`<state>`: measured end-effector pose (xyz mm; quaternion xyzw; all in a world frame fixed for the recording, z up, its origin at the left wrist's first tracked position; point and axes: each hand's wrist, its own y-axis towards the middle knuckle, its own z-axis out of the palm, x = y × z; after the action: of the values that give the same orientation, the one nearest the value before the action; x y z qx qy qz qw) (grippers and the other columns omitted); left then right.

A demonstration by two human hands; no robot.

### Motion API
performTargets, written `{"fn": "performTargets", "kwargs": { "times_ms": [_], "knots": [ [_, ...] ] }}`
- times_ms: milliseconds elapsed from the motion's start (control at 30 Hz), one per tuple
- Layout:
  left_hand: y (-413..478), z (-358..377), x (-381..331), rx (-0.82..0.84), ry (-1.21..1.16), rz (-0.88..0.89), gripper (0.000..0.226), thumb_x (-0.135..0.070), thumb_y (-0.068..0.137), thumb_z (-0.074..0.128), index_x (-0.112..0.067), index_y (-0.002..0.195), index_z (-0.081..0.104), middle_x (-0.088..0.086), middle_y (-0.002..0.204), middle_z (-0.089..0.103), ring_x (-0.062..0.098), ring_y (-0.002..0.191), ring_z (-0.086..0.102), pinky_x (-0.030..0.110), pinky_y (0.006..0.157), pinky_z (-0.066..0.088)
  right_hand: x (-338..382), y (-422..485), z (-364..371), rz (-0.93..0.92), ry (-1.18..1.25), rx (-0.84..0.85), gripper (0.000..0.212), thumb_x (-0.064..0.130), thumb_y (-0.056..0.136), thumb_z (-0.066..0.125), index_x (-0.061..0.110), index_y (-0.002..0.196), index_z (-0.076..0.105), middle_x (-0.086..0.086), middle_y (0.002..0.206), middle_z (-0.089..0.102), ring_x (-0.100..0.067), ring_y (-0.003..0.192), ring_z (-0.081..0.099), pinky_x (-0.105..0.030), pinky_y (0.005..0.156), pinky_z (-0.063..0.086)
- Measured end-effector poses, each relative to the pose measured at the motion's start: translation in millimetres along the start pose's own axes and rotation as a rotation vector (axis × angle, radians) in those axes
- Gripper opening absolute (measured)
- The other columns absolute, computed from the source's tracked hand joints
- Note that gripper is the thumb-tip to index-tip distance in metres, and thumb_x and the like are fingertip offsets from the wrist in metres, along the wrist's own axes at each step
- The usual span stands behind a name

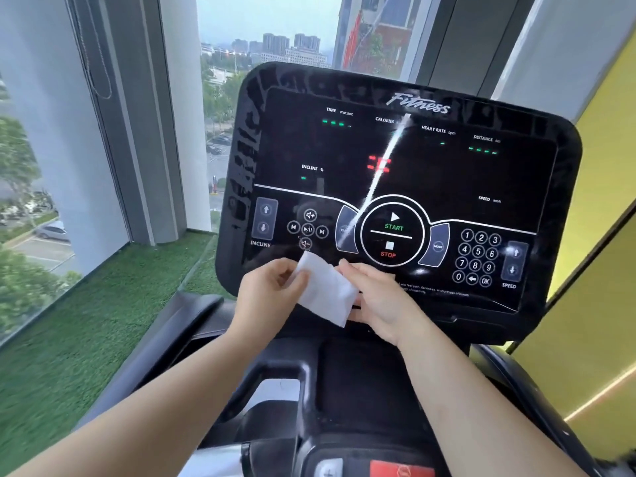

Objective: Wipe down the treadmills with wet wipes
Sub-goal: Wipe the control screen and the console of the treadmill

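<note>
Room: you face a tall window [268, 39] with city buildings behind it. Green artificial grass [86, 321] covers the floor on your left, and a yellow wall [602, 201] stands on your right.
Surface: the treadmill console [447, 173] is black and glossy and tilts toward you. It shows the word Fitness on top and some small green and red lights. A round START and STOP control [392, 232] sits in the lower middle. A number keypad [478, 256] is to the right of it, and the incline arrows [264, 218] are at the far left. A bright streak of reflected light runs down the screen.
Left hand: your left hand [265, 294] has its fingers curled, and thumb and fingers pinch the upper left part of the wet wipe [327, 290].
Right hand: your right hand [382, 301] shows its back to you. Its fingers bend around the right edge of the same wipe and hold it.
Wet wipe: it is white and folded, and it hangs between both hands in front of the lower edge of the console, below the volume buttons. I cannot tell whether it touches the panel.
Containers: a dark shallow recess [361, 373] lies under the console. It is too dark to see what is inside.
Lower edge: a red part [402, 469] is partly visible at the bottom.
</note>
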<state>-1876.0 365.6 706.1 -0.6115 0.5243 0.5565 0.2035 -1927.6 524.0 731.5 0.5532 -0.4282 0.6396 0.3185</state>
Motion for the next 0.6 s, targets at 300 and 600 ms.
{"fn": "performTargets", "kwargs": {
  "times_ms": [300,600],
  "knots": [
    [-14,33,-4,-0.090,0.352,0.544,0.021,-0.029,0.079,0.052,-0.018,0.081,0.070,-0.008,0.076,0.061,0.012,0.067,0.056,0.021,0.054,0.044,-6,-13,2,-0.090,0.129,-0.224,0.020,0.020,0.097,0.053,0.007,0.093,0.067,-0.012,0.091,0.071,-0.022,0.079,0.067,-0.031,0.067,0.055],
    [0,22,6,-0.075,0.372,0.631,0.032,-0.028,0.083,0.050,-0.015,0.102,0.073,-0.001,0.102,0.065,0.020,0.096,0.055,0.025,0.091,0.041,37,1,-36,-0.619,-0.550,-0.663,0.032,0.009,0.088,0.050,0.029,0.066,0.061,0.014,0.067,0.052,-0.014,0.075,0.053,-0.026,0.070,0.043]
  ]
}}
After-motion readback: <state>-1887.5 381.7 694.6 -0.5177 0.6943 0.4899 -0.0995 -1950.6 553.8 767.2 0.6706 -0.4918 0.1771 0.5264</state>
